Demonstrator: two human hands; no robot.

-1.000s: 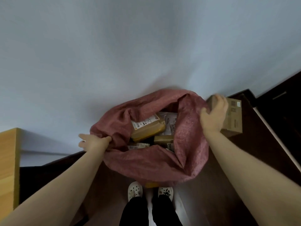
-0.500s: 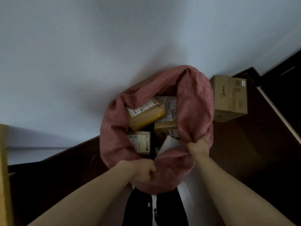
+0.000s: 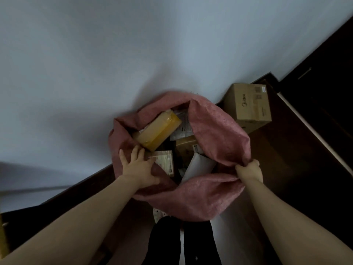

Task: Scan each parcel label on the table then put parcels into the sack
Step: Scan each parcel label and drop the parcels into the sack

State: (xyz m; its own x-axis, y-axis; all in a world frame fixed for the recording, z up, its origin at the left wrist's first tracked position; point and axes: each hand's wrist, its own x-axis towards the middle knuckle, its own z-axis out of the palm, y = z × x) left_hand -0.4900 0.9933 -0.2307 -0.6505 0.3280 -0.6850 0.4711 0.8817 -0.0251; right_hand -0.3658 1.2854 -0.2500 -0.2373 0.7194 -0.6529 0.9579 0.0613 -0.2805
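A single wide-angle camera, worn on the head, is looking steeply down and forward, facing the pale wall [image 3: 133, 54]. It is hanging close above the open sack [image 3: 215, 134], which is filling mid-frame, while both forearms [image 3: 76, 226] are entering from the bottom corners and the legs [image 3: 164, 241] are showing at the bottom edge
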